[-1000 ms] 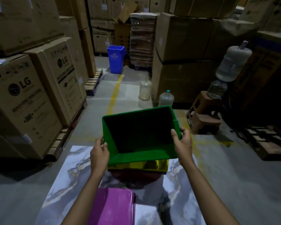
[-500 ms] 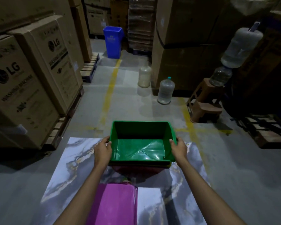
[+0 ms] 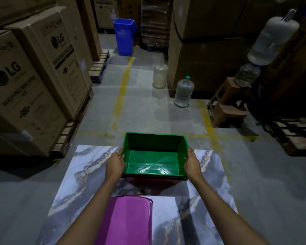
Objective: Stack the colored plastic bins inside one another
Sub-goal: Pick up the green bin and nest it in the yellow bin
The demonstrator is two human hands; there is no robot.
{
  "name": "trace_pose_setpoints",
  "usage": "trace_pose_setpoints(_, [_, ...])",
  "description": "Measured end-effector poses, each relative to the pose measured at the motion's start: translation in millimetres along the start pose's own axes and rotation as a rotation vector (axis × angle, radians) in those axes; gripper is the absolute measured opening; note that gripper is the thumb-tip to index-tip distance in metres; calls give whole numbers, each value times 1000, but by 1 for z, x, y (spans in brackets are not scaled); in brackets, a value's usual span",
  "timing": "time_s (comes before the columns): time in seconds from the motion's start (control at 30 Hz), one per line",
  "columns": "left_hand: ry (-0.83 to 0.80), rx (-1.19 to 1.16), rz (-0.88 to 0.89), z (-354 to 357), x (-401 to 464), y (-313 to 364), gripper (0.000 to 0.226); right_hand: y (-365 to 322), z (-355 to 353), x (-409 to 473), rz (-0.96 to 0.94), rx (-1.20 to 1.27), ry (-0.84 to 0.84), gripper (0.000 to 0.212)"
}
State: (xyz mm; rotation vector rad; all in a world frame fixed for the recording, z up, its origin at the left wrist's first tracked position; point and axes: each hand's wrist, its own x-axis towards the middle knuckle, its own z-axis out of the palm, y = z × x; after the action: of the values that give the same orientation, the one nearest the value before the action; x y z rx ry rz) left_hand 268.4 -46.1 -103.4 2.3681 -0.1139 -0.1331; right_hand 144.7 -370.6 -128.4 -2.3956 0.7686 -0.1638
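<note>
Green bin (image 3: 154, 156) sits upright, nested in top of a stack at the far-centre part of the marble-patterned slab (image 3: 88, 174) on the floor; a dark red bin (image 3: 151, 183) shows just under its near rim, other colours in the stack can't be made out. Left hand (image 3: 115, 164) is clamped on the green bin's left wall, fingers wrapped over the rim; right hand (image 3: 192, 162) likewise clamped on the right wall. Both forearms reach fwd from the bottom of view. A magenta bin (image 3: 125, 221) lies nearer the person, betw. the arms, bottom side up, apart from the stack. Background: LG cardboard boxes (image 3: 25, 89) on pallets at left, blue waste bin (image 3: 124, 39) far down the aisle, two water jugs (image 3: 184, 91) on the concrete by yellow floor lines, brown plastic stool (image 3: 226, 106) at right.
</note>
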Motion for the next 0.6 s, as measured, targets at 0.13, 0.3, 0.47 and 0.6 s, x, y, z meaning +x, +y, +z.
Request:
trace_pose_setpoints(0.13, [-15, -30, -25, -1, -5, -5, 47, 2, 3, -4, -5, -24, -15, 73])
trace_pose_setpoints(0.3, [-131, -83, -74, -14, -12, -11, 43, -10, -15, -20, 76, 49, -71, 60])
trace_pose_setpoints(0.47, [-63, -55, -244, -22, -61, -49, 49, -39, -27, -121, 31, 263, 295, 53])
trace_pose_setpoints(0.6, [-54, 53, -468, -21, -100, -72, 44, -64, -1, -195, 126, 382, 150, 50])
